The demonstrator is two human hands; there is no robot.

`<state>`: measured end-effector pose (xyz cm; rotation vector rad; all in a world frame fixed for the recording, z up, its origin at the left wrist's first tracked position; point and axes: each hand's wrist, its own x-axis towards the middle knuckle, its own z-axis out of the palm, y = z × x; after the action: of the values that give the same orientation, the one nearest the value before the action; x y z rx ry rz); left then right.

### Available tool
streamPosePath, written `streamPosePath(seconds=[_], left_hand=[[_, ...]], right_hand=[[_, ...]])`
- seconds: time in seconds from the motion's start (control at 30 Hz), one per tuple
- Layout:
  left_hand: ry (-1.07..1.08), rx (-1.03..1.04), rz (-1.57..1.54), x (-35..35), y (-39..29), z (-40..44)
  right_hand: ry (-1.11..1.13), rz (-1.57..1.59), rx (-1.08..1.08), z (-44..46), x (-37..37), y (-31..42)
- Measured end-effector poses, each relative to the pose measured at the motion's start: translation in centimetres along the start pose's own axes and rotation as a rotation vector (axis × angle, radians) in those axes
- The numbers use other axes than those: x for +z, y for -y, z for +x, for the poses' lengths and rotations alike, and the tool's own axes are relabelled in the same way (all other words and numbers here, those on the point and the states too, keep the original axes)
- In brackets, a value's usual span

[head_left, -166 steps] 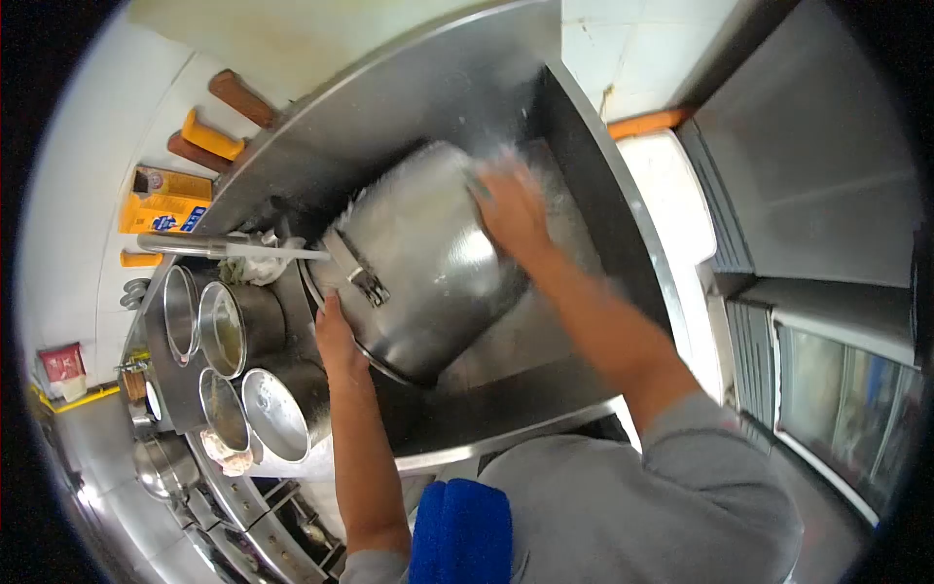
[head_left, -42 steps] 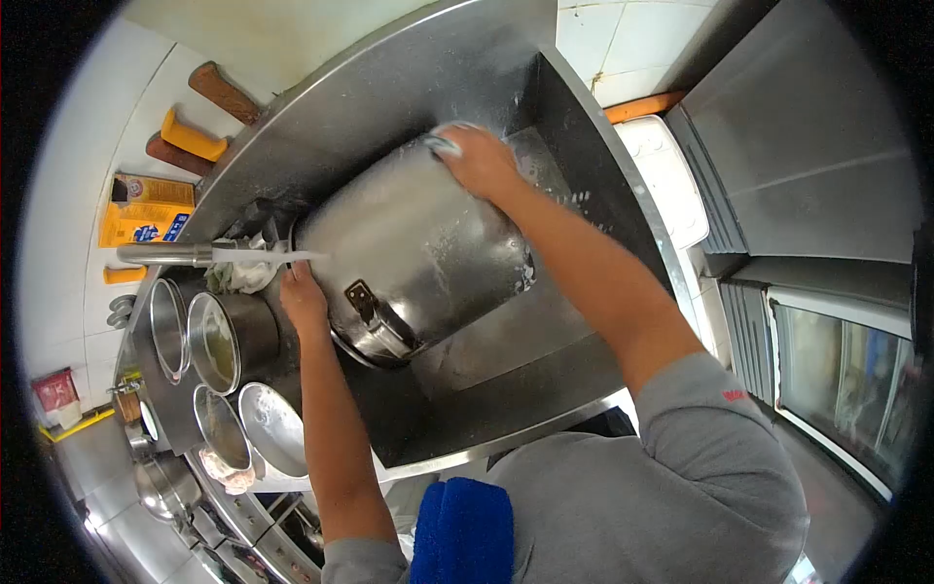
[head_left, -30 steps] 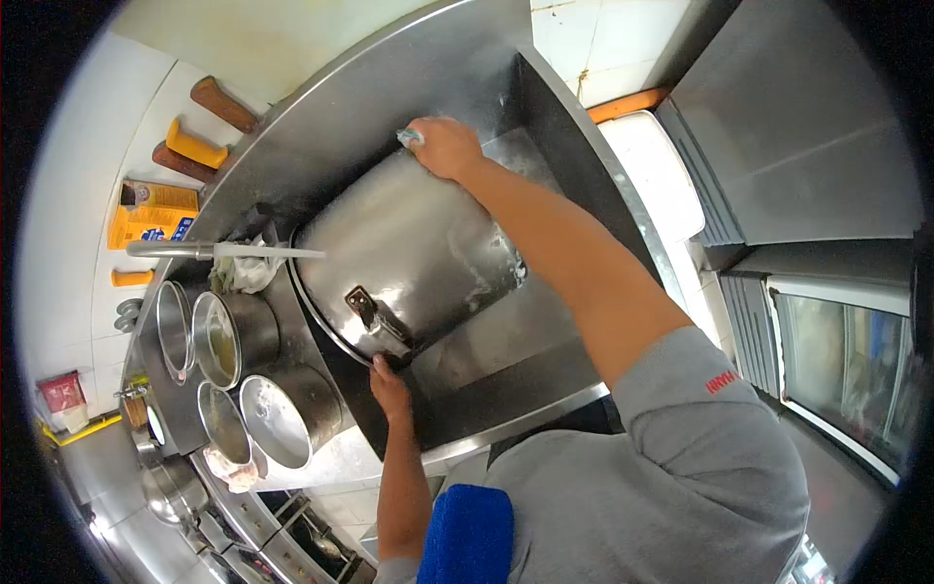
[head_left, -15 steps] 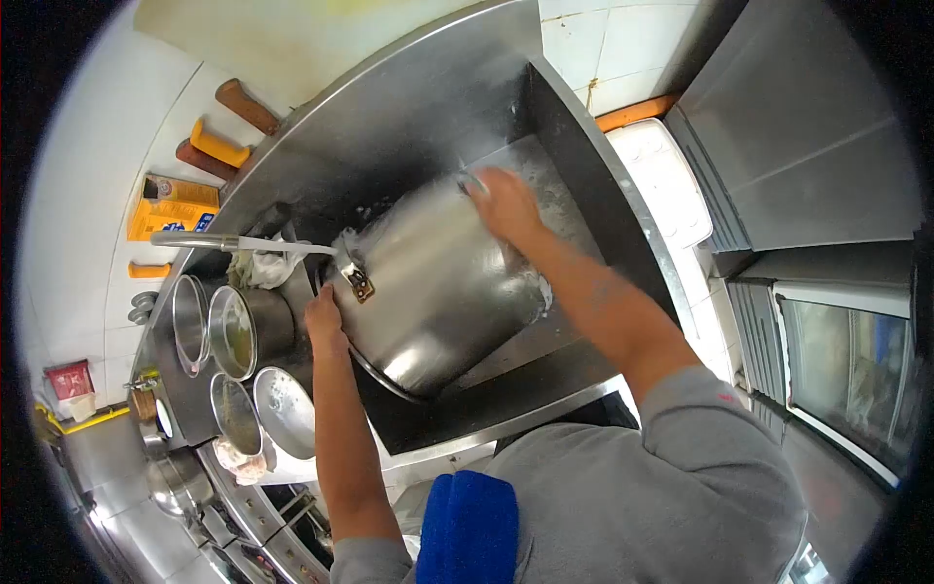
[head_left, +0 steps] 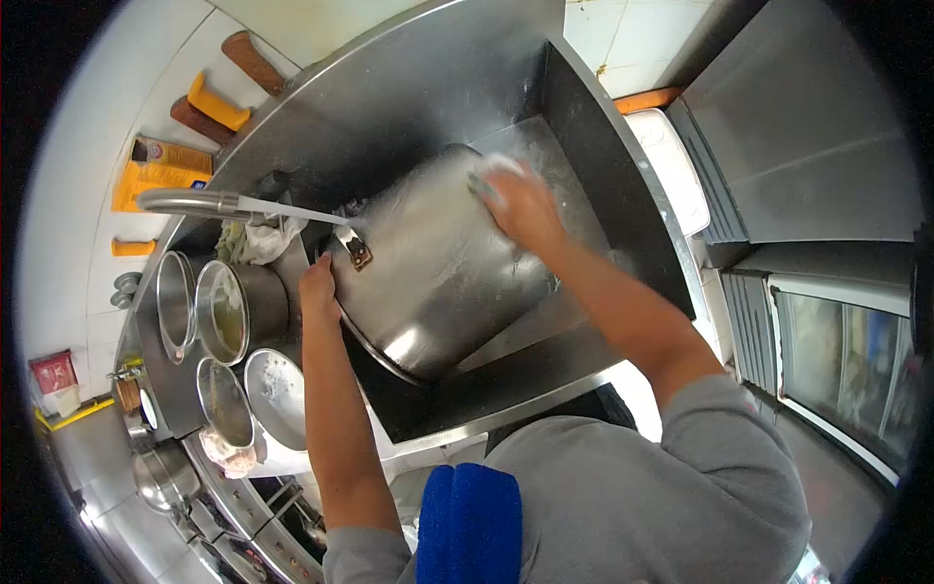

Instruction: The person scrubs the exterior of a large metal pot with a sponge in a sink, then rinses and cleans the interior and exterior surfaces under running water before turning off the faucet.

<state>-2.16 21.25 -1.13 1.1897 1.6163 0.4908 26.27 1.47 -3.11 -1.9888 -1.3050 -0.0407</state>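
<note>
White tiled wall (head_left: pixel 107 292) at left, pale panel (head_left: pixel 321 24) above a deep steel sink (head_left: pixel 457 73), grey metal cabinet (head_left: pixel 808 146) at right over a glass-fronted unit (head_left: pixel 842 360), pale tiled floor (head_left: pixel 107 487) at lower left catching bright light.

Large metal pot (head_left: pixel 438 263), wet, shiny, on its side in sink (head_left: pixel 584 185), handle upward.

In the sink (head_left: pixel 486 414), the pot (head_left: pixel 428 263) lies on its side under our right fingers (head_left: pixel 498 198). Left of our left fingers (head_left: pixel 324 265) sit other pots (head_left: pixel 265 300), with the faucet (head_left: pixel 190 202) and a cloth (head_left: pixel 265 241) behind them.
</note>
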Motion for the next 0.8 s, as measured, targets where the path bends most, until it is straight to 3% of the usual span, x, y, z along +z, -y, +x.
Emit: streamPosePath(seconds=[0.07,0.13,0.2,0.23,0.27,0.3,0.37,0.43,0.47,0.53,0.57,0.63,0.7,0.73,0.8], left_hand=[[0.017,-0.027,-0.062,0.2,0.2,0.5],[0.047,-0.049,-0.104,-0.2,0.7,1.2],[0.119,-0.008,-0.215,-0.1,1.2,2.5],[0.128,-0.006,-0.216,-0.1,0.9,1.7],[0.178,-0.026,-0.324,-0.5,0.6,-0.3],[0.225,-0.049,-0.432,-0.9,0.6,-2.2],[0.14,-0.001,-0.371,-0.7,1.1,-5.1],[-0.269,0.383,0.202,0.4,2.4,-9.2],[-0.273,0.38,0.204,1.2,3.4,-10.9],[-0.464,0.894,0.6,2.9,5.2,-13.7],[-0.474,0.894,0.593,3.0,6.1,-14.5],[-0.353,0.651,0.208,2.3,8.6,-15.9],[-0.171,0.339,0.051,1.9,11.9,-16.7],[-0.172,0.34,0.05,2.4,11.5,-17.1],[-0.154,0.065,-0.004,2.8,10.3,-18.1]], right_hand=[[0.12,-0.044,-0.007,4.6,1.3,2.2],[0.246,-0.104,-0.016,2.7,6.2,6.3],[-0.032,0.089,-0.176,-3.6,5.0,11.7],[-0.006,0.123,-0.259,-6.2,3.7,13.0],[0.026,0.16,-0.335,-8.3,2.3,13.1],[0.037,0.138,-0.249,-9.8,2.2,10.8],[-0.011,0.096,-0.182,-9.6,0.1,5.0],[-0.13,0.081,-0.136,-5.0,-1.4,1.4],[-0.211,0.075,-0.079,-2.8,-1.3,0.0],[-0.031,0.181,0.054,1.9,-0.4,-1.5],[-0.032,0.181,0.043,2.3,0.0,-1.2],[-0.08,0.013,0.117,2.2,1.2,-0.6],[-0.157,0.047,-0.145,-1.7,-0.4,0.4],[-0.092,-0.001,-0.155,-5.2,-0.8,1.0],[-0.026,-0.039,-0.16,-7.8,-1.6,-0.1]])
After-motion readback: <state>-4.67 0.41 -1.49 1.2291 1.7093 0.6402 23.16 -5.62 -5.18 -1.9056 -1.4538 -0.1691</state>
